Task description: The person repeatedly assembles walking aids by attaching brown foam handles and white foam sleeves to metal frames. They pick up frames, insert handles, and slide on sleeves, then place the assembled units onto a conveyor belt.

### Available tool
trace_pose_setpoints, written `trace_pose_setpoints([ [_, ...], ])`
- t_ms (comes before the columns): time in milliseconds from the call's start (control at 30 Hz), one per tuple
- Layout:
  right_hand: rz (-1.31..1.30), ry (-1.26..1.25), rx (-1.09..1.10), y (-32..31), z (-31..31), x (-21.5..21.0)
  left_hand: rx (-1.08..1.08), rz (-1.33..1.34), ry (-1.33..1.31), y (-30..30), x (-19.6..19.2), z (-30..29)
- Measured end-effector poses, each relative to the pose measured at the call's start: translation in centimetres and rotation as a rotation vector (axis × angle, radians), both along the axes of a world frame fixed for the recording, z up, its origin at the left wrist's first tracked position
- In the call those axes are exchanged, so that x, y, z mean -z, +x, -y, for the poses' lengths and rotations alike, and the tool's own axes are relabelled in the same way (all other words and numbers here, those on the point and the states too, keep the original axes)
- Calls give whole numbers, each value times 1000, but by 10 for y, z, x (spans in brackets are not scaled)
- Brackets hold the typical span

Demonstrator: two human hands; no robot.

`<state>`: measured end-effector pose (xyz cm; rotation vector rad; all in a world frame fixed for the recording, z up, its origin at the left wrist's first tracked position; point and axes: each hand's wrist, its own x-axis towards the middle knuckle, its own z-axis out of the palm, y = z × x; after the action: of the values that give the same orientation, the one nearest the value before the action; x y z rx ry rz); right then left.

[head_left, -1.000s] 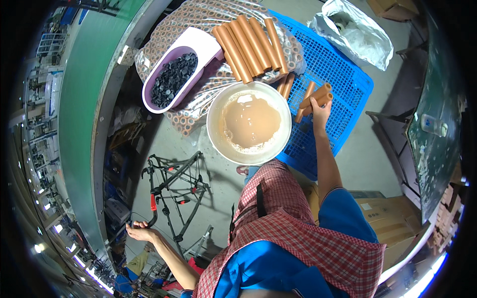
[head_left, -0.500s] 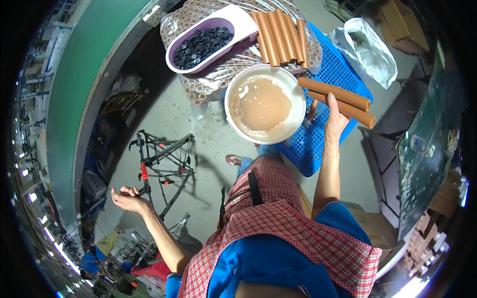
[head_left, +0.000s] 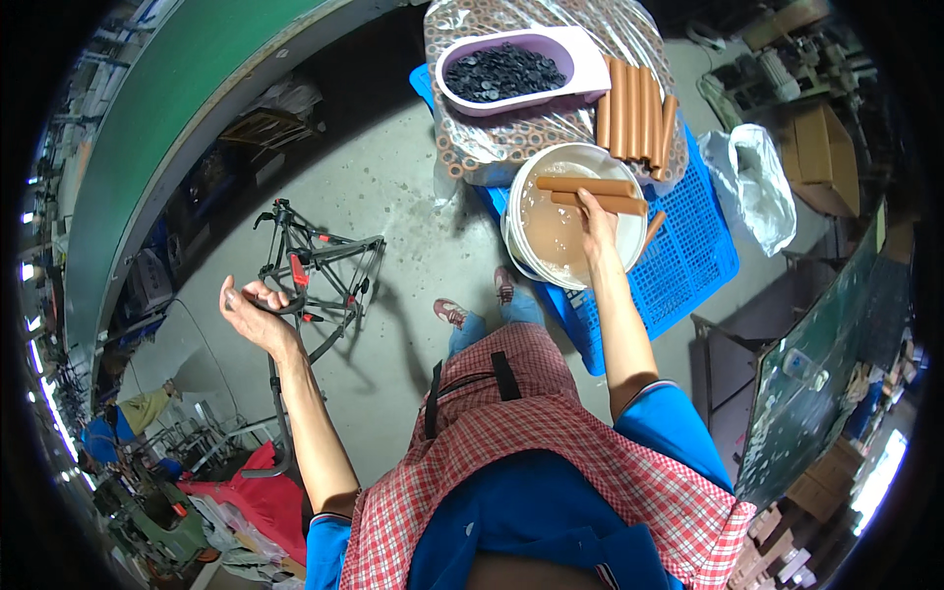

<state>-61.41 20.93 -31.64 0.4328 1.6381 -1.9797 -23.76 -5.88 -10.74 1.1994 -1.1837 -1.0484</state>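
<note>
Two brown foam-looking tubes (head_left: pixel 600 204) are pinched side by side in my right hand (head_left: pixel 599 228), over the mouth of a white bucket (head_left: pixel 513 231). Cloudy tan liquid (head_left: pixel 556 231) with bubbles fills part of it; whether the tubes touch the liquid I cannot tell. On the left, my left hand (head_left: pixel 258 307) has curled fingers around a dark curved bar that belongs to a black metal frame (head_left: pixel 334 258) with red parts. Several more brown tubes (head_left: pixel 634 108) lie side by side beyond the bucket. A purple-and-white tub (head_left: pixel 590 74) there holds small black discs (head_left: pixel 506 73).
The bucket stands by a blue plastic crate (head_left: pixel 703 246) and a plastic-wrapped bundle of tubes (head_left: pixel 472 147). Another brown tube (head_left: pixel 656 226) leans beside the bucket. A white bag (head_left: pixel 757 187) and a cardboard box (head_left: pixel 821 162) are at the right; a long green-topped surface (head_left: pixel 197 88) curves along the left.
My right hand has swung the two tubes left, from beside the bucket to over its mouth. The whole view has shifted; my left hand stays at the dark bar.
</note>
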Motion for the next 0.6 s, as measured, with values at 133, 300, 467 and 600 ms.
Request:
trace_pose_setpoints([
  [133,149,-386,79,-2,-26,-49,-80,246,-8,30,-22,-1],
  [300,124,-557,-1,17,-35,-106,94,156,-166,6,-64,-28],
  [467,-328,-340,-843,92,58,-233,1054,562,-387,-76,-74,-61],
  [600,-493,-522,-1161,164,144,-294,990,56,180,-47,-72,-50],
])
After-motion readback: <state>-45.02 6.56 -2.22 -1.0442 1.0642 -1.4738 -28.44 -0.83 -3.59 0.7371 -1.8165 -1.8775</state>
